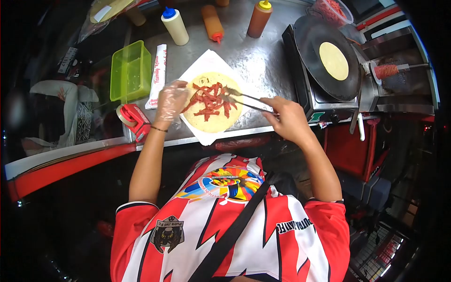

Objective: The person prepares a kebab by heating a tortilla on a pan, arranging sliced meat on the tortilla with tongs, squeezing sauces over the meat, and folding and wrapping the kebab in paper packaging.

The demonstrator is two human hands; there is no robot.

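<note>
A round flatbread (pixel 206 123) lies on a white paper sheet (pixel 206 57) on the metal counter. Strips of reddish-brown meat (pixel 209 99) are piled over its middle. My right hand (pixel 287 117) is closed round the handles of metal tongs (pixel 251 102), whose tips are at the right side of the meat. My left hand (pixel 172 102), in a clear plastic glove, is at the flatbread's left edge. Its fingers are loosely bent and apart, with nothing visibly held in them.
A black griddle (pixel 310 61) with another flatbread (pixel 334 61) stands right. A knife (pixel 361 127) hangs beside it. Left are a green container (pixel 129 70), a printed wrapper (pixel 159 70) and a tape dispenser (pixel 135 121). Sauce bottles (pixel 174 27) line the back.
</note>
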